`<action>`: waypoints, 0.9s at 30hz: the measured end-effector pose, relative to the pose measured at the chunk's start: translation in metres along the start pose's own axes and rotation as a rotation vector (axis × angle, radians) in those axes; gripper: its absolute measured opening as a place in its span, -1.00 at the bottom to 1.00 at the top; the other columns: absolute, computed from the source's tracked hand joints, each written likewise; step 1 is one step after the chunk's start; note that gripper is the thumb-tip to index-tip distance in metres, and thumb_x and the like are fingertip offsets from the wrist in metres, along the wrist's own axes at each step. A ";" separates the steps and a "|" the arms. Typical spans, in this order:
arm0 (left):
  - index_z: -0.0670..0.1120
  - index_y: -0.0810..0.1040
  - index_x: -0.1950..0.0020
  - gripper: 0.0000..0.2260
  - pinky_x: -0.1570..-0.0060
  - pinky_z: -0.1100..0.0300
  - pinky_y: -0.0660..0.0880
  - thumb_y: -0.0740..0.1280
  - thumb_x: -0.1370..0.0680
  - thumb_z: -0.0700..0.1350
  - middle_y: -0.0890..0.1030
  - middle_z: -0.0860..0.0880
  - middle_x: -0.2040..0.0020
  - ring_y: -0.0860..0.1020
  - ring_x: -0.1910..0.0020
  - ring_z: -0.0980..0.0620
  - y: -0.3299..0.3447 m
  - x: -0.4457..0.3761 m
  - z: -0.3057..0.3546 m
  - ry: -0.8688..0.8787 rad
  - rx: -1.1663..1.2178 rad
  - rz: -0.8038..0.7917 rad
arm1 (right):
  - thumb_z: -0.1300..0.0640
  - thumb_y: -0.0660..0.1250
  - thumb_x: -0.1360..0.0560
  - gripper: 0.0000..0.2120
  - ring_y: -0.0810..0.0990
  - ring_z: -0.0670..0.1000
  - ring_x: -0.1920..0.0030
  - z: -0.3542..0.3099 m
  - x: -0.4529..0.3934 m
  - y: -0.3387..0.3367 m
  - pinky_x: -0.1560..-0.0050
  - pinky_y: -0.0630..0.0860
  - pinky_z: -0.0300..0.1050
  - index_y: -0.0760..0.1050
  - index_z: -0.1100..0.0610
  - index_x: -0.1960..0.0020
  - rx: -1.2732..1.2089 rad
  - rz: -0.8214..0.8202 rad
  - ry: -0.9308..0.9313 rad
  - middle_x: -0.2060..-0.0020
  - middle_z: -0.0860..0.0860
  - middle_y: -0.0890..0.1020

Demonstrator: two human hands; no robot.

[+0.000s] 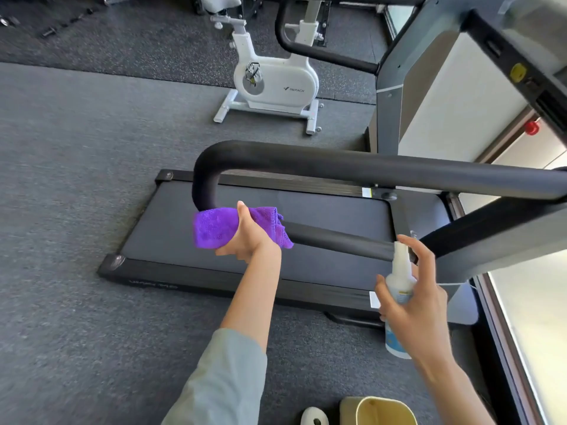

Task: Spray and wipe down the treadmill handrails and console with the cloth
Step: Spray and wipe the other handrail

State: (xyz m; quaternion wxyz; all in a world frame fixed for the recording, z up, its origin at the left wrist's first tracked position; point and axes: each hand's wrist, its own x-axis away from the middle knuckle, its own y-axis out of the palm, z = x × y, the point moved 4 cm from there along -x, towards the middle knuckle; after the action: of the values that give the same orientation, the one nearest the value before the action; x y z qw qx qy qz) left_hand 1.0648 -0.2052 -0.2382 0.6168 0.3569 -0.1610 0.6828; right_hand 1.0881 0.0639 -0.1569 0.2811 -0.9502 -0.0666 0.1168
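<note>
Two hands work at the black handrail [337, 168], a U-shaped tube whose long axis runs across the view from its curved end out to the right. The left hand [248, 233] is closed around the purple cloth [214, 228], pressing it against the rail's lower arm just past the bend (loose folds of the cloth hang out on the far side of the hand). That lower arm slants down and to the right, ending near the right hand [411, 305]. The right hand grips a white spray bottle [399, 280] upright, its long axis vertical, nozzle at the top and close to the lower arm's end, forefinger raised over the nozzle. Below both hands lies the treadmill deck [245, 265].
</note>
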 end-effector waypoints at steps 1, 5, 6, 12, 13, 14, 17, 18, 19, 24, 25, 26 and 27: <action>0.04 0.20 -0.38 -0.16 0.00 0.07 0.41 0.57 -0.27 0.18 0.43 0.06 0.02 0.49 0.12 -0.06 0.001 0.006 -0.009 -0.029 -0.001 -0.007 | 0.31 0.41 -0.49 -0.28 0.59 0.22 0.39 0.002 0.000 -0.005 0.31 0.61 0.22 0.24 -0.46 -0.24 -0.005 0.007 0.001 0.11 0.10 0.59; 0.04 0.20 -0.35 -0.20 0.02 0.06 0.40 0.57 -0.28 0.17 0.42 0.08 0.06 0.48 0.20 -0.01 0.003 0.032 -0.047 -0.118 -0.021 -0.046 | 0.31 0.41 -0.49 -0.31 0.58 0.24 0.40 0.019 0.001 -0.024 0.31 0.60 0.22 0.26 -0.41 -0.26 -0.007 0.025 0.019 0.16 0.14 0.58; 0.04 0.20 -0.35 -0.21 0.03 0.06 0.40 0.57 -0.29 0.17 0.42 0.08 0.07 0.48 0.19 -0.01 0.003 0.039 -0.056 -0.135 -0.023 -0.057 | 0.31 0.42 -0.49 -0.30 0.58 0.23 0.40 0.024 0.002 -0.029 0.31 0.61 0.21 0.25 -0.41 -0.27 -0.001 0.029 0.022 0.16 0.13 0.59; 0.07 0.20 -0.32 -0.26 0.03 0.08 0.42 0.58 -0.32 0.11 0.44 0.13 0.10 0.49 0.22 0.12 0.006 0.076 -0.106 -0.183 -0.033 -0.121 | 0.32 0.41 -0.48 -0.33 0.57 0.17 0.41 0.054 0.005 -0.052 0.31 0.61 0.15 0.28 -0.33 -0.29 0.001 0.044 0.054 0.18 0.10 0.58; 0.08 0.19 -0.29 -0.28 0.04 0.09 0.42 0.57 -0.32 0.10 0.43 0.15 0.11 0.48 0.23 0.15 0.007 0.081 -0.113 -0.188 -0.037 -0.126 | 0.32 0.42 -0.48 -0.35 0.57 0.14 0.42 0.058 0.006 -0.056 0.32 0.60 0.10 0.29 -0.30 -0.30 0.005 0.056 0.053 0.20 0.07 0.57; 0.10 0.18 -0.26 -0.30 0.04 0.09 0.42 0.57 -0.33 0.10 0.43 0.15 0.11 0.48 0.23 0.16 0.007 0.086 -0.119 -0.195 -0.042 -0.134 | 0.31 0.42 -0.48 -0.36 0.56 0.10 0.42 0.062 0.007 -0.060 0.32 0.58 0.06 0.29 -0.28 -0.30 0.006 0.071 0.054 0.22 0.05 0.56; 0.11 0.20 -0.30 -0.29 0.03 0.06 0.45 0.57 -0.34 0.10 0.46 0.15 0.08 0.51 0.19 0.14 0.009 0.099 -0.139 -0.222 -0.047 -0.169 | 0.30 0.43 -0.48 -0.34 0.56 0.13 0.43 0.071 0.012 -0.071 0.30 0.57 0.02 0.28 -0.35 -0.27 0.004 0.097 0.070 0.25 0.07 0.57; 0.11 0.20 -0.30 -0.29 0.01 0.05 0.46 0.57 -0.33 0.11 0.47 0.14 0.06 0.52 0.17 0.13 0.010 0.106 -0.148 -0.238 -0.055 -0.182 | 0.30 0.43 -0.48 -0.32 0.57 0.16 0.43 0.073 0.014 -0.075 0.29 0.58 0.06 0.27 -0.38 -0.26 0.005 0.102 0.080 0.25 0.09 0.58; 0.12 0.20 -0.30 -0.29 -0.02 0.03 0.48 0.57 -0.33 0.12 0.48 0.13 0.04 0.52 0.15 0.12 0.011 0.116 -0.158 -0.263 -0.065 -0.199 | 0.30 0.43 -0.48 -0.31 0.57 0.18 0.44 0.076 0.016 -0.079 0.30 0.59 0.08 0.27 -0.40 -0.26 0.007 0.108 0.087 0.24 0.09 0.59; 0.11 0.24 -0.36 -0.26 -0.11 0.02 0.47 0.57 -0.32 0.13 0.51 0.12 -0.05 0.53 0.10 0.11 0.009 0.165 -0.204 -0.397 -0.078 -0.304 | 0.30 0.43 -0.47 -0.29 0.58 0.20 0.43 0.085 0.026 -0.096 0.33 0.58 0.08 0.25 -0.43 -0.25 0.019 0.127 0.107 0.23 0.14 0.60; 0.11 0.23 -0.37 -0.25 -0.11 0.02 0.47 0.57 -0.32 0.14 0.50 0.13 -0.02 0.53 0.10 0.10 0.009 0.168 -0.207 -0.403 -0.083 -0.315 | 0.30 0.43 -0.47 -0.30 0.58 0.21 0.43 0.085 0.026 -0.098 0.33 0.57 0.06 0.25 -0.42 -0.25 0.021 0.132 0.108 0.23 0.15 0.60; 0.10 0.23 -0.37 -0.24 -0.13 0.02 0.47 0.57 -0.31 0.15 0.50 0.13 -0.01 0.54 0.09 0.08 0.008 0.169 -0.207 -0.403 -0.090 -0.322 | 0.29 0.43 -0.47 -0.31 0.59 0.21 0.43 0.085 0.027 -0.099 0.32 0.57 0.04 0.26 -0.39 -0.26 0.023 0.133 0.109 0.23 0.17 0.61; 0.09 0.24 -0.37 -0.23 -0.17 0.00 0.47 0.58 -0.30 0.15 0.51 0.12 -0.03 0.55 0.04 0.05 0.007 0.167 -0.205 -0.401 -0.095 -0.323 | 0.29 0.43 -0.47 -0.32 0.60 0.21 0.42 0.084 0.026 -0.098 0.33 0.58 0.04 0.26 -0.36 -0.27 0.020 0.133 0.109 0.22 0.18 0.61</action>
State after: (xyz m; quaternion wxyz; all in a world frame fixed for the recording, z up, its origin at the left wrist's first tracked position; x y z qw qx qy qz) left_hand 1.0013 0.0504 -0.2641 0.6899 0.4767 -0.2526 0.4827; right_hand 1.0853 0.1948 -0.1764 0.2856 -0.9546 0.0132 0.0840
